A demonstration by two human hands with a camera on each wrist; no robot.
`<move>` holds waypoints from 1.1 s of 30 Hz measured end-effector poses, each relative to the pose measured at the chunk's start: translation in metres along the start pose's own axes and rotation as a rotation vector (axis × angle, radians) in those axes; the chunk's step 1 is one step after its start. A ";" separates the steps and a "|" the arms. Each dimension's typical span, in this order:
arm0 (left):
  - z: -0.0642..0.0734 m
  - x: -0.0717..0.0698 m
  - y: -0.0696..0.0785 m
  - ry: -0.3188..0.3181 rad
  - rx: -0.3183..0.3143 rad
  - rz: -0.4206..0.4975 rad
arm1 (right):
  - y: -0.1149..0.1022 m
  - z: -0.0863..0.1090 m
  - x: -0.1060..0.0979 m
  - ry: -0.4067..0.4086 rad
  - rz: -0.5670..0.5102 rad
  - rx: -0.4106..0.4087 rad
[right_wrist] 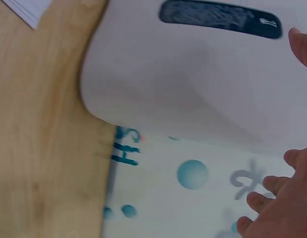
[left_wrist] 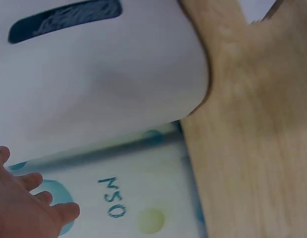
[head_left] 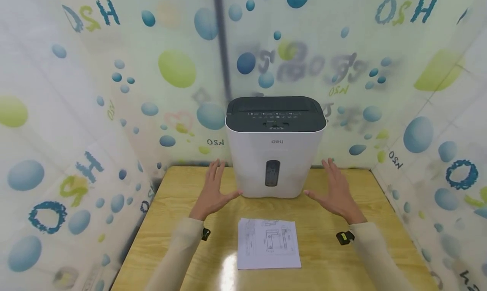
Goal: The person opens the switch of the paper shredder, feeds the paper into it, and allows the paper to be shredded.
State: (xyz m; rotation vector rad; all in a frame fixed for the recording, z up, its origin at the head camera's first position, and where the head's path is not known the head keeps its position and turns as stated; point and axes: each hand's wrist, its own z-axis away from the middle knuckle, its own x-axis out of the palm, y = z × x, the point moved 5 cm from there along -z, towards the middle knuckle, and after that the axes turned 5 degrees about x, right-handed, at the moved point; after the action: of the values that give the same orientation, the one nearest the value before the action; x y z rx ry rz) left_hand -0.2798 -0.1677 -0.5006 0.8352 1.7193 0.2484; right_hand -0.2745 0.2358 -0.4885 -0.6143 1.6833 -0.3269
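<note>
A white paper shredder (head_left: 249, 164) with a dark grey top (head_left: 275, 113) stands upright at the back of the wooden table. A narrow dark window (head_left: 272, 173) runs down its front. My left hand (head_left: 214, 194) is held at its left side, fingers extended and thumb spread toward the lower corner. On the other side, my right hand (head_left: 336, 194) mirrors it, thumb pointing at the shredder's lower right. Both hands hold nothing. In the wrist views the left hand (left_wrist: 24, 203) and right hand (right_wrist: 282, 203) appear beside the shredder's white body.
A stack of paper sheets (head_left: 269, 244) printed with technical drawings lies on the wooden table (head_left: 323, 257) in front of the shredder. Behind and to both sides hang pale curtains (head_left: 175, 109) with blue and green dots. Each wrist wears a small black device (head_left: 345, 237).
</note>
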 end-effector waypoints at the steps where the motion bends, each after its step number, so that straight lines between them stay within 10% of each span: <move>1: 0.003 0.005 0.000 -0.004 -0.004 0.009 | 0.001 0.003 0.005 -0.012 -0.004 0.006; 21: 0.075 0.100 -0.014 -0.158 -0.053 0.044 | 0.010 0.069 0.126 -0.191 -0.065 0.032; 33: 0.102 0.146 0.003 -0.262 -0.008 0.051 | 0.005 0.096 0.182 -0.278 -0.084 -0.017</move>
State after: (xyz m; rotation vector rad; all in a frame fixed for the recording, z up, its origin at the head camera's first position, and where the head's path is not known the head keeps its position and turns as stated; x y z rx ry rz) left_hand -0.1994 -0.0973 -0.6433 0.8669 1.4527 0.1716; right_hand -0.2019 0.1490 -0.6606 -0.7112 1.3973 -0.2737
